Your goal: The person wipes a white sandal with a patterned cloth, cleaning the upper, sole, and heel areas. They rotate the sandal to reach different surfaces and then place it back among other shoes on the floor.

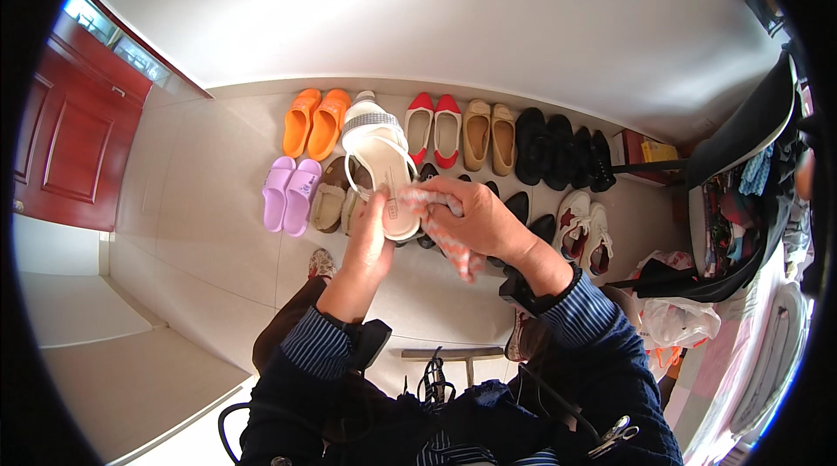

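Observation:
A white strappy sandal (382, 162) with a grey patterned band is held up before me, its heel end towards me. My left hand (366, 237) grips it near the heel, thumb on the insole. My right hand (480, 217) holds an orange-and-white patterned cloth (451, 247) against the sandal's right edge by the heel. Behind the sandal, pairs of shoes stand on the floor in two rows. Orange slippers (314, 125), red-and-white flats (433, 129) and tan flats (489, 136) are in the far row. Lilac slides (291, 194) and fur-lined shoes (330, 204) stand nearer, partly hidden by the sandal.
Black shoes (544, 149) and white sneakers (582, 230) stand on the right. Beyond them are a box (633, 149), a black-edged holder of folded fabrics (726, 217) and a plastic bag (680, 322). A white wall (458, 21) runs behind the shoes; a red door (85, 126) is at the left.

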Demonstrator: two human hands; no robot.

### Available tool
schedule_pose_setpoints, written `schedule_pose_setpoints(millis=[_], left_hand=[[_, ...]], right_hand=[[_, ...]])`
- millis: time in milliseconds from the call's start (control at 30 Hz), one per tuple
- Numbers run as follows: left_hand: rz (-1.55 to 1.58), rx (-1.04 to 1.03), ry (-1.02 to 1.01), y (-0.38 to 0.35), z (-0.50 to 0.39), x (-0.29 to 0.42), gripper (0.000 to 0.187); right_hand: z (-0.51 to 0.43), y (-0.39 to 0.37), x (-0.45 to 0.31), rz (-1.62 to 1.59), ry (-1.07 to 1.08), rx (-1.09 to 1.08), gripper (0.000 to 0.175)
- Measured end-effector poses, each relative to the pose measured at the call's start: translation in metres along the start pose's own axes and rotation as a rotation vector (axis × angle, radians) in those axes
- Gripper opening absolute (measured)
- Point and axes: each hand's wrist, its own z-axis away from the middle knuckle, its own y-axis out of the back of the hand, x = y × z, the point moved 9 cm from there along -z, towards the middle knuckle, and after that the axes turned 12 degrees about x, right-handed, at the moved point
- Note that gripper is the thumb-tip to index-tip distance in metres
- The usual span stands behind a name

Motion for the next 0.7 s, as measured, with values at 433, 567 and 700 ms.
schedule_pose_setpoints(millis=[433, 567, 700], left_hand=[[0.222, -0.223, 0.168, -0.010, -0.003, -0.004, 0.038], [0.303, -0.455, 0.322, -0.015, 0.001, -0.006, 0.038], [0.326, -0.146, 0.268, 0.014, -0.022, -0.005, 0.035]], right_hand=[[0.000, -0.003, -0.030, -0.062, 0.140, 0.020, 0.031], [0.010, -0.022, -0.043, 0.181, 0.383, -0.052, 0.039], [0.018, -0.028, -0.030, 0.135, 0.295, -0.342, 0.043]])
